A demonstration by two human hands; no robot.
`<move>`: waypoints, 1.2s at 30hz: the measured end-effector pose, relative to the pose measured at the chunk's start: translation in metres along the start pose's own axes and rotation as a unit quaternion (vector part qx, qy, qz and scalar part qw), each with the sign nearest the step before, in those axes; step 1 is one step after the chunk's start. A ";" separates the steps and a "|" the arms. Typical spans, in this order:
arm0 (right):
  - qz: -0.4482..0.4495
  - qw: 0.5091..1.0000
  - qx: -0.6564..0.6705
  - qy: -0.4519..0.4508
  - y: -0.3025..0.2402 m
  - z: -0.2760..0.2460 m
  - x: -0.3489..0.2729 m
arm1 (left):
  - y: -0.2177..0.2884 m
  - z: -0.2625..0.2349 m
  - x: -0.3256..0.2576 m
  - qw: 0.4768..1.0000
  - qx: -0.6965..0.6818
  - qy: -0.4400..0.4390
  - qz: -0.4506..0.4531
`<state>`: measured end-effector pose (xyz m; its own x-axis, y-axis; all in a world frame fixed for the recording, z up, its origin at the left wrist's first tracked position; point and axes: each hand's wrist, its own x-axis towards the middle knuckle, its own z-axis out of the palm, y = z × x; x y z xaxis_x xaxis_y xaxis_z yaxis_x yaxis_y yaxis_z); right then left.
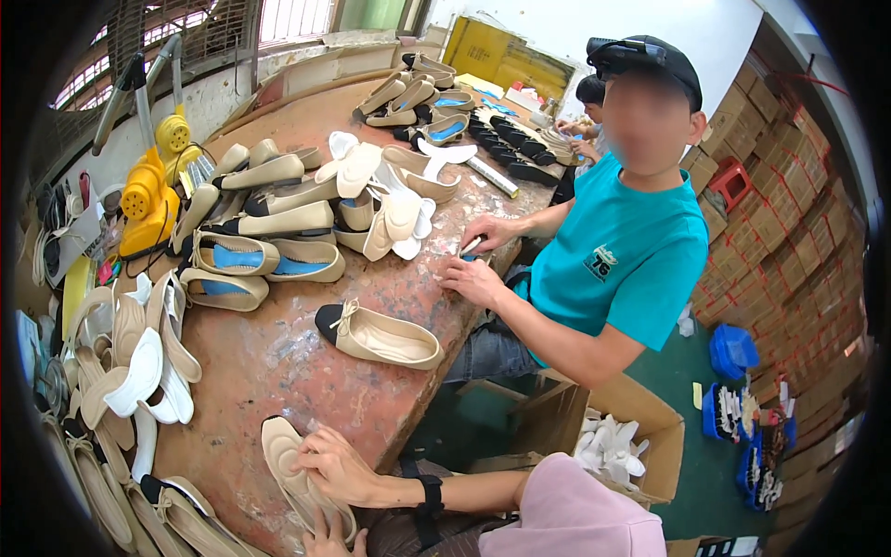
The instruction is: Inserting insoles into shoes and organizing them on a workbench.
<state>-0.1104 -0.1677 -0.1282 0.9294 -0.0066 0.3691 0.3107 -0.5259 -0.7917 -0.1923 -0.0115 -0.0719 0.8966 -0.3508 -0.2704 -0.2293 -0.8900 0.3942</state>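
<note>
Your right hand (339, 467) is curled over a tan insole (283, 459), with the fingers bent down on it and holding it. Your left hand (325, 540) only peeks in at the bottom edge. Its fingertips touch the near end of the insole, but you cannot tell if that grip is closed or loose.

The insole lies flat on the near edge of the bench (278, 362), right in front of you. It looks like you are pressing or smoothing the insole, though the view is too bent here to be sure. The next move calls for both hands to keep it flat and lined up, with a shoe in reach.

A tan shoe with a black toe (380, 336) sits alone just past your hands. More tan shoes with blue insides (251, 260) lie farther to the left, and white and tan insoles (139, 371) are piled at the left edge. A person in a teal shirt (622, 260) works across the bench on the right.

An open brown cardboard box (650, 422) stands near, on the right, with white pieces inside. Many closed brown boxes (770, 223) are stacked up the right wall. Blue trays (733, 350) sit on the green floor, with a small yellow slip (697, 395) beside them. A big yellow flat box (492, 46) leans far back.
</note>
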 end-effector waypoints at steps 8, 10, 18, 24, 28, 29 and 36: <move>0.005 1.000 0.007 -0.025 -0.005 0.000 -0.002 | -0.006 0.010 0.002 0.999 -0.001 0.041 0.032; 0.006 0.999 0.006 -0.033 -0.004 0.002 -0.004 | -0.006 0.011 0.001 0.999 0.003 0.043 0.034; -0.001 0.999 0.022 -0.034 -0.007 0.002 -0.003 | -0.012 0.019 0.000 0.996 0.007 0.073 0.048; 0.001 0.999 0.020 -0.042 -0.008 0.003 -0.003 | -0.011 0.018 0.001 0.997 -0.019 0.067 0.034; 0.016 0.998 0.017 -0.064 -0.008 0.005 -0.005 | -0.009 0.017 0.001 0.997 -0.015 0.066 0.030; 0.017 0.998 0.012 -0.066 -0.007 0.006 -0.006 | -0.008 0.016 0.001 0.998 -0.012 0.055 0.024; 0.018 0.997 0.015 -0.078 -0.011 0.005 -0.008 | -0.010 0.018 -0.001 0.994 -0.009 0.099 0.052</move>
<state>-0.1204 -0.1570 -0.1248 0.9593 0.1089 0.2607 0.2794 -0.5023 -0.8183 -0.1979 -0.0077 -0.0915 0.9254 -0.3756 -0.0496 -0.3205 -0.8459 0.4264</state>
